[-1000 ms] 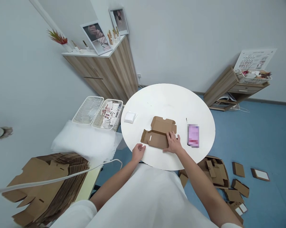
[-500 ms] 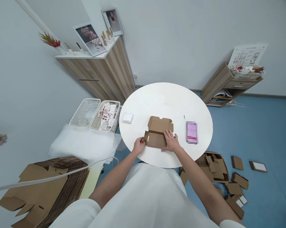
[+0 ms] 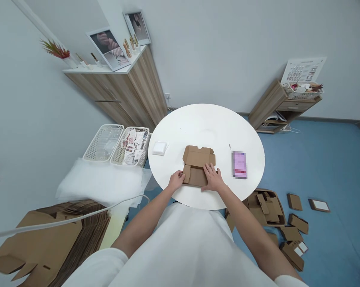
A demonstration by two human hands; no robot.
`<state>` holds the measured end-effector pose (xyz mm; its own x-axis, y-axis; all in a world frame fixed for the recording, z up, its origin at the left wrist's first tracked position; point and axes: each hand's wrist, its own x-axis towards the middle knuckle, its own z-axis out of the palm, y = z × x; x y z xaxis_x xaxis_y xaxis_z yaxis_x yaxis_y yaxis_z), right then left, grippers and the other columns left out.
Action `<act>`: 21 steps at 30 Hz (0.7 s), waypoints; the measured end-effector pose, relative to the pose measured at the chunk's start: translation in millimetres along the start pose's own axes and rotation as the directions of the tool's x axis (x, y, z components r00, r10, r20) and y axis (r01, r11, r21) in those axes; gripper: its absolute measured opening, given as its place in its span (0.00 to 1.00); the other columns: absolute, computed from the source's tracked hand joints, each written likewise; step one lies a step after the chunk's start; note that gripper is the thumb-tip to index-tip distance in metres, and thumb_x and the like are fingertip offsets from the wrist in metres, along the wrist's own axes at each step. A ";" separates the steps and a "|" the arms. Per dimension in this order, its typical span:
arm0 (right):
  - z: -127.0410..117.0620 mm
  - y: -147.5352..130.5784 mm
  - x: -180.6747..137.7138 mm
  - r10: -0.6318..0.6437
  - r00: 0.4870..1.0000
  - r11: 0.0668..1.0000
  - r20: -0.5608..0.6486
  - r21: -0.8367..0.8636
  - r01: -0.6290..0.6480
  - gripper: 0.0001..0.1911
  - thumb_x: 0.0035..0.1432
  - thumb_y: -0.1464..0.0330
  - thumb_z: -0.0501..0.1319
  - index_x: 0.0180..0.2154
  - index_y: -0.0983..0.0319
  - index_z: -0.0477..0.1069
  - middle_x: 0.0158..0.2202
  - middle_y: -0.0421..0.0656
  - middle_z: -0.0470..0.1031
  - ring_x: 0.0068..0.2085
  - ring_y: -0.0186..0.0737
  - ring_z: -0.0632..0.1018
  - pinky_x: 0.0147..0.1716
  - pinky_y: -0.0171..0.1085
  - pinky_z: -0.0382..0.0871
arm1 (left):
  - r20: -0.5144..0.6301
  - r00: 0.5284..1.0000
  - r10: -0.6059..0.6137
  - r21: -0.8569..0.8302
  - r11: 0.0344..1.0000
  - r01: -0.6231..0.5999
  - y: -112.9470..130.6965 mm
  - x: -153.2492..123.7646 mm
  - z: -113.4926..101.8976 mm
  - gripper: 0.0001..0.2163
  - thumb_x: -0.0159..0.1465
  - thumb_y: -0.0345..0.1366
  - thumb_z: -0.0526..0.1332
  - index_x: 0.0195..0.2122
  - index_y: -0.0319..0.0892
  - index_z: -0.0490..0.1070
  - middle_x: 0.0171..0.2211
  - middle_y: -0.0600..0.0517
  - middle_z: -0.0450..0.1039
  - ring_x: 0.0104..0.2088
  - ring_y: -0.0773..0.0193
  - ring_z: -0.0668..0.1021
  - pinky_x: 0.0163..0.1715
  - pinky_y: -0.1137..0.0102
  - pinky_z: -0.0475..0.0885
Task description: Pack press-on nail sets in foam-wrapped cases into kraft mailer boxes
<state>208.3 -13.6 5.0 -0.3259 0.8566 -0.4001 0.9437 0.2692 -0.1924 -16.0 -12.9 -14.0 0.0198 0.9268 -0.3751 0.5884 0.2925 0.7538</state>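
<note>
A brown cardboard box [image 3: 199, 156], partly folded with its lid flap lying open toward the far side, rests on the round white table [image 3: 209, 123]. My left hand [image 3: 176, 180] grips the left side of the box, where a side flap is folded inward over the base. Across the right side lies my right hand [image 3: 212, 177], fingers spread on the cardboard near the fold. A pixelated pink item [image 3: 239, 164] is on the table to the right. Left of the box sits a small stack of white sheets or packets [image 3: 160, 148].
White baskets [image 3: 131, 159] with cards and clear bags stand left of the table. Beside them lie white foam sheets [image 3: 99, 179] and a stack of flat cardboard [image 3: 45, 235], crossed by a cable. Several folded boxes [image 3: 292, 234] lie on the blue floor at right.
The left side flap has been folded inward over the box's base by my left hand. My right hand stays on the right side. The view has shifted slightly.
</note>
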 end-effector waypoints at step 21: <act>3.2 -3.3 -8.0 -0.027 1.000 1.000 0.012 -0.008 0.027 0.59 0.35 0.47 0.61 0.61 0.60 0.31 0.64 0.49 0.34 0.62 0.55 0.34 0.54 0.62 0.31 | -0.014 1.000 -0.011 0.469 0.883 0.016 20.2 3.0 0.0 0.06 0.53 0.29 0.55 0.32 0.41 0.66 0.31 0.47 0.72 0.33 0.58 0.74 0.30 0.69 0.64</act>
<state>207.5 -22.8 6.0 -0.3518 0.8439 -0.4051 0.9350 0.2958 -0.1957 -4.1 -4.2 0.1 0.0022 0.9266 -0.3759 0.8989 0.1629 0.4067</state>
